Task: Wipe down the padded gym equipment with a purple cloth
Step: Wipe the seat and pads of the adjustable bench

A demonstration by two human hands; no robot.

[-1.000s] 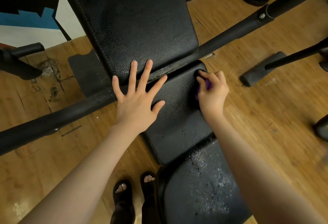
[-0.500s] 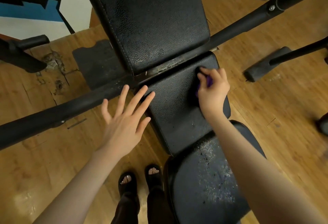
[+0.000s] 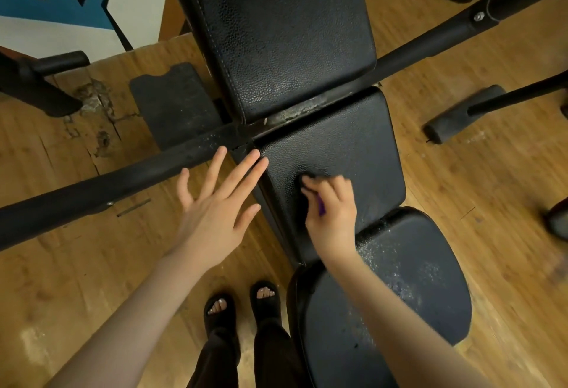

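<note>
Standing closest to the camera are the person's feet in black open-toed sandals point(image 3: 241, 303) on the wooden floor point(image 3: 479, 172), just left of the bench. Beside them lies the rounded seat pad point(image 3: 399, 289), its black cover flecked with pale specks, which look like dust or wear; I cannot tell which.

Further out, the right hand point(image 3: 330, 209) curls over the purple cloth point(image 3: 321, 206), bunching it so that only a sliver of purple shows between the fingers. It presses the cloth onto the middle pad point(image 3: 353, 147), near that pad's left half, a grip that suits scrubbing with pressure from above. The hand is a little blurred, so it is probably mid-stroke.

The left hand point(image 3: 215, 209) is flat with fingers spread and holds nothing. Its fingertips reach the left edge of the middle pad and the black metal bar point(image 3: 123, 181) that crosses under the bench, likely for balance while leaning in.

Beyond the bar rises the long back pad point(image 3: 285, 34), its lower edge meeting a scuffed gap above the middle pad.

No containers appear anywhere in view.
</note>
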